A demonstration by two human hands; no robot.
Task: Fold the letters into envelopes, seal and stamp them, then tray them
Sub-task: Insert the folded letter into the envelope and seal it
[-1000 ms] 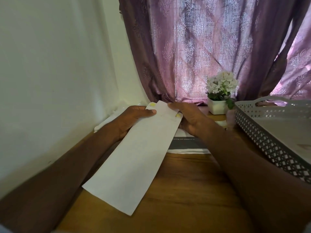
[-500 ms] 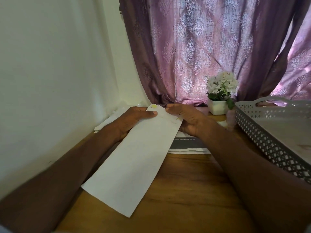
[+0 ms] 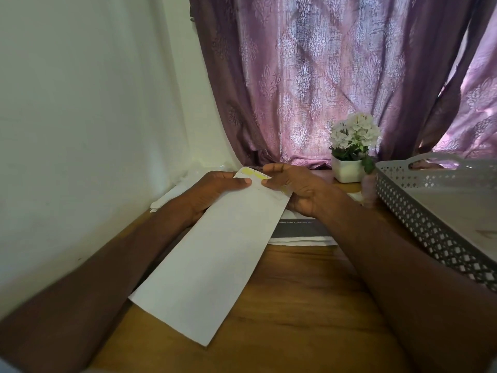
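Note:
A long white envelope (image 3: 212, 262) lies tilted over the wooden desk, its far end raised between both hands. A yellow strip (image 3: 254, 173) shows on the flap at that far end. My left hand (image 3: 215, 189) grips the envelope's left edge with the thumb on top. My right hand (image 3: 298, 188) pinches the flap end from the right, fingertips at the yellow strip. A grey perforated tray (image 3: 419, 211) stands at the right with a white sheet lying inside it.
A stack of papers (image 3: 301, 232) with a dark printed band lies under the envelope's far end. More white sheets (image 3: 172, 195) sit against the left wall. A small white pot of white flowers (image 3: 349, 154) stands before the purple curtain.
The flap end has lifted and more of the yellow strip is uncovered. My right fingers have shifted left along the flap. The envelope stays in both hands.

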